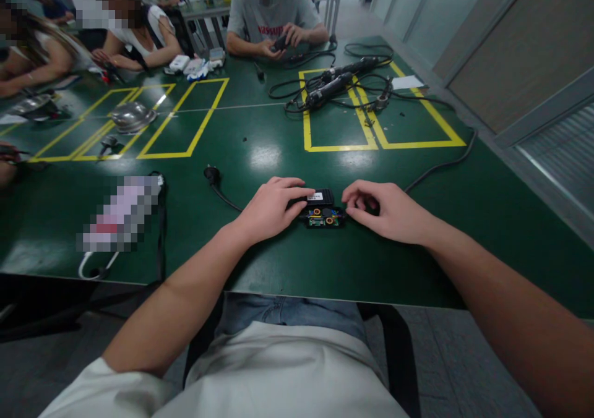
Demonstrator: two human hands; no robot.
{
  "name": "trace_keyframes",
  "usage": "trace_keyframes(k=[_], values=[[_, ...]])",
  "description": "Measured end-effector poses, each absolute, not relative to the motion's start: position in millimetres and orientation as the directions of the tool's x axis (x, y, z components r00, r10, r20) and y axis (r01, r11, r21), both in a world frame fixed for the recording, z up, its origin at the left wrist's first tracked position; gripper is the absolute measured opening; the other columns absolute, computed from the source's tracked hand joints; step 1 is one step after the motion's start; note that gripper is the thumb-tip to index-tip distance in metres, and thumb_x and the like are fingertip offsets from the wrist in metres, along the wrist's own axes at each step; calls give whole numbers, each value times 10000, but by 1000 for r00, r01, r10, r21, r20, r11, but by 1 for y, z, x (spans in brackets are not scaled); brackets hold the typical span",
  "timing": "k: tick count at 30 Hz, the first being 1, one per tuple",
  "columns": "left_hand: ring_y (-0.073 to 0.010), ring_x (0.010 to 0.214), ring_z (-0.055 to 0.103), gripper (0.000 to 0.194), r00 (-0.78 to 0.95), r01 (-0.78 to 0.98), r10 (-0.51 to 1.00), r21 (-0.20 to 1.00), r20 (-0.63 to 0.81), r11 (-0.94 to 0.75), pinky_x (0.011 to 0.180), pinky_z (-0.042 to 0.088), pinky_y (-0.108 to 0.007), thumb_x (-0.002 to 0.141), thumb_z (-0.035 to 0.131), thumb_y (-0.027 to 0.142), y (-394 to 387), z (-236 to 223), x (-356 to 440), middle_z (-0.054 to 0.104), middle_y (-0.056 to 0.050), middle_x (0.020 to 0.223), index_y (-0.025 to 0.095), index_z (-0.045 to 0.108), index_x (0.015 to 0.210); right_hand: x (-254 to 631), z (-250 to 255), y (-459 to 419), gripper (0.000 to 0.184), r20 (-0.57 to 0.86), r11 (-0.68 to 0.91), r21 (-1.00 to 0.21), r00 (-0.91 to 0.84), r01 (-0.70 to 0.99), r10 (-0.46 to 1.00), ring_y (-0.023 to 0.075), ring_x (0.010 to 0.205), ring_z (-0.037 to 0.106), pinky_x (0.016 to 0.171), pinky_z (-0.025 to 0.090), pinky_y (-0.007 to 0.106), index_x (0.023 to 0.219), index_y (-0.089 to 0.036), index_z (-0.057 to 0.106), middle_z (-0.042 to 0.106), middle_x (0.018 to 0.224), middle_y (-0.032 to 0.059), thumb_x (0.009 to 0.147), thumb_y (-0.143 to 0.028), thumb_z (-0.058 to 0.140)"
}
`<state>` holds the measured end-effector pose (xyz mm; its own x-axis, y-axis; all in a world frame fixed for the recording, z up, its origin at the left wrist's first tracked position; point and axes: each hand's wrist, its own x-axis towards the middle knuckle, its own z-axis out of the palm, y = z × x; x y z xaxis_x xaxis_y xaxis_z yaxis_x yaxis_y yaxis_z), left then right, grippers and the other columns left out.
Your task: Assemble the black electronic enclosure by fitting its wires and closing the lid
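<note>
A small black housing (325, 225) lies opened in front of me, with a circuit board (317, 221) and copper-coloured ring coils showing inside. Just behind it sits its black ribbed cover (327, 196) with a white label. My left hand (273, 211) has its fingers stretched apart; the index fingertip rests on the cover and the thumb is by the housing's left end. My right hand (387, 213) is at the right end, fingers curled and thumb and forefinger pinched around where the black cable (434, 174) comes in. The exact grip is partly hidden.
A black plug (211, 174) on a short lead lies left of my hands. Further left is a blurred-out package (120, 214). Black corded tools (329, 89) lie tangled beyond, over yellow tape (341, 148). A metal bowl (132, 116) stands left. Co-workers (273, 16) sit opposite.
</note>
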<state>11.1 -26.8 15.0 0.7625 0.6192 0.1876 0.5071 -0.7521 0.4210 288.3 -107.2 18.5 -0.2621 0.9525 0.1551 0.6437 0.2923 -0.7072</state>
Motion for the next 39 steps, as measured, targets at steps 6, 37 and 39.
trace_keyframes(k=[6, 37, 39], values=[[-290, 1228, 706, 356, 763, 512, 618, 407, 190, -757, 1113, 573, -491, 1113, 600, 248, -27, 15, 9, 763, -137, 1380, 212, 754, 1432, 293, 13, -102, 54, 158, 263, -674, -213, 690, 964, 184, 604, 584, 610, 449, 329, 912, -247, 676, 702, 730, 9, 876, -283, 658], [-272, 1127, 713, 360, 880, 341, 457, 500, 129, -796, 1039, 576, -425, 1055, 725, 279, -47, 31, 16, 746, -121, 1229, 204, 768, 1404, 292, 11, -104, 127, 155, 290, -544, -246, 787, 957, 215, 605, 587, 595, 423, 360, 877, -257, 695, 673, 709, 25, 936, -303, 592], [-252, 1088, 727, 337, 856, 334, 494, 571, 149, -750, 1015, 586, -409, 1066, 702, 285, -46, 30, 17, 763, -105, 1192, 206, 765, 1387, 293, 11, -104, 118, 160, 296, -549, -249, 782, 955, 211, 603, 583, 589, 419, 355, 885, -255, 698, 673, 704, 21, 932, -299, 600]])
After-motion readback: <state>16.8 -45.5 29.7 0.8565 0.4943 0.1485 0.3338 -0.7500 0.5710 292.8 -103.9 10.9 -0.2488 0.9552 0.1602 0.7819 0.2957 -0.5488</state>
